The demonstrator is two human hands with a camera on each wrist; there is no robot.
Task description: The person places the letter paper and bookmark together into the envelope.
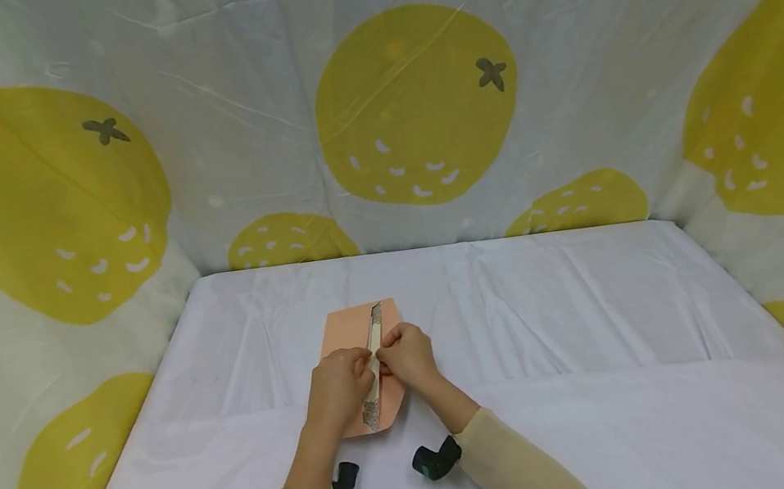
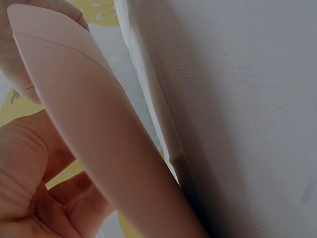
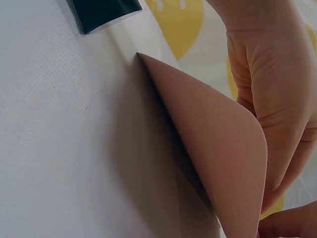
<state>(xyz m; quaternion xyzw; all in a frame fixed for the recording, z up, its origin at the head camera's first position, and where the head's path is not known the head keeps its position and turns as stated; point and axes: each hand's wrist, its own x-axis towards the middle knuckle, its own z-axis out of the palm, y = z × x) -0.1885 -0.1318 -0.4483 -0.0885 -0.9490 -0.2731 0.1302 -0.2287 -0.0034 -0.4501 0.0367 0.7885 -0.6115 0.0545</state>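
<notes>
A salmon-pink envelope (image 1: 347, 329) is held between both hands, tilted over the white table. Along its face runs a narrow cream strip (image 1: 375, 336) with speckled grey ends. My left hand (image 1: 338, 384) pinches this strip near its middle from the left. From the other side my right hand (image 1: 409, 355) pinches it too, the fingertips of both hands almost meeting. In the left wrist view the envelope's plain back (image 2: 94, 119) shows a fold line near the top. A pointed corner of the envelope (image 3: 213, 124) hangs close over the cloth in the right wrist view.
Two dark, bent tube-like pieces, one by the left wrist (image 1: 346, 482) and one by the right wrist (image 1: 438, 460), are near the front. White cloth (image 1: 593, 301) covers the table. A lemon-print curtain (image 1: 258, 130) encloses its back and sides.
</notes>
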